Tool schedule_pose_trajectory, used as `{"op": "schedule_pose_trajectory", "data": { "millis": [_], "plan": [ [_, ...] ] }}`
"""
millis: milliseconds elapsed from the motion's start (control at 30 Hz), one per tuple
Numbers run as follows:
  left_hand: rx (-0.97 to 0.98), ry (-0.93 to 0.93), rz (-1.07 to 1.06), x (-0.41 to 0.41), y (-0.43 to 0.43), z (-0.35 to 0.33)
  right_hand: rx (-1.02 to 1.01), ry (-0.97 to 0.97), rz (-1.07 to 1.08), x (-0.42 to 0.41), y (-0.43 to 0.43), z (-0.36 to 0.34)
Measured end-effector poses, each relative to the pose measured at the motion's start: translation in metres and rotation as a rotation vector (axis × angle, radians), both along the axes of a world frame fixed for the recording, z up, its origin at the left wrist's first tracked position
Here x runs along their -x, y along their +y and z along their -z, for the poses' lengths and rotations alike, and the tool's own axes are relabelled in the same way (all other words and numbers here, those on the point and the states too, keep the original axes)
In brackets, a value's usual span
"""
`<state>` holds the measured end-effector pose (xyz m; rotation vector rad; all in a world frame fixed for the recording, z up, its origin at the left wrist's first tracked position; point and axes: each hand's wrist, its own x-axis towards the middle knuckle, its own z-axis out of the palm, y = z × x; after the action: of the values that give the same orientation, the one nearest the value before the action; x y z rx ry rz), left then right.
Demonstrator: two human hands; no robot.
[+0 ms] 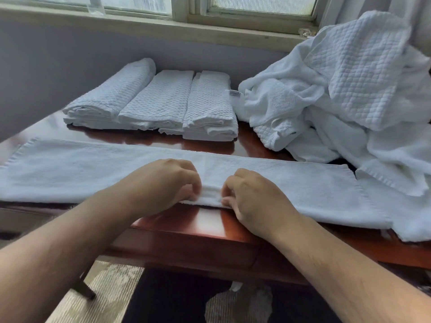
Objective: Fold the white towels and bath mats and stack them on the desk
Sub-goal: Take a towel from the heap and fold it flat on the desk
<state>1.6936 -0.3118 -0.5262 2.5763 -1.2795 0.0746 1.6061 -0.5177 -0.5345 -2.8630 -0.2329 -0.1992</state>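
Observation:
A long white towel, folded lengthwise, lies stretched across the front of the reddish wooden desk. My left hand and my right hand sit close together at the middle of its near edge, each pinching the layered edge with curled fingers. Behind it, three stacks of folded white bath mats stand side by side near the wall. A heap of unfolded white towels and mats fills the right side of the desk.
A grey wall and a window sill run behind the desk. The desk's front edge is just under my wrists. Below it I see patterned carpet and a dark furniture leg.

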Motion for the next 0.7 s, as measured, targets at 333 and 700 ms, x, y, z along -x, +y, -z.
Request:
{"op": "schedule_pose_trajectory", "data": {
  "millis": [333, 700],
  "plan": [
    [0.067, 0.087, 0.032, -0.002, 0.008, 0.009, 0.009, 0.012, -0.169, 0.008, -0.011, -0.002],
    [-0.23, 0.163, 0.002, -0.011, 0.022, 0.026, 0.048, 0.259, 0.005, 0.006, -0.028, 0.012]
  ]
}}
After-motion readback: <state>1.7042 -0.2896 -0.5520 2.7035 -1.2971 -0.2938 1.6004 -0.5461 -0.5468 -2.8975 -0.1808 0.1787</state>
